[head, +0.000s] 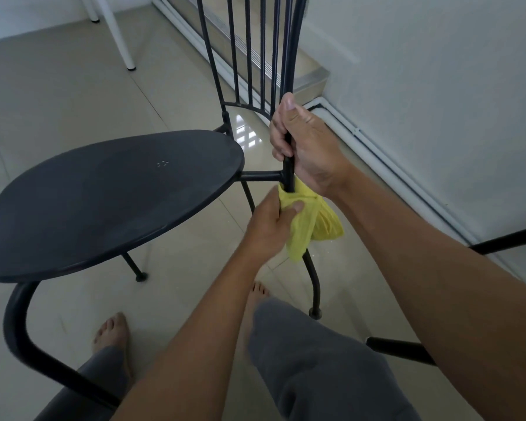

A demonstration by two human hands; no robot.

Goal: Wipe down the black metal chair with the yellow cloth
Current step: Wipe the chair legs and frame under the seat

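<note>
Two hands right of centre: right hand [308, 147] clasps the black metal chair [104, 202] to steady it; left hand [269, 224] wraps yellow cloth [321, 223] around its leg.

One view only: a wide-angle camera worn on the person's head. It faces forward and steeply downward, close above the black metal chair [119, 192], whose seat fills the left half. The left hand [271, 226] and right hand [310, 147] lie near frame centre; the floor [58, 86] occupies the background, with lines bowed toward the edges.
</note>
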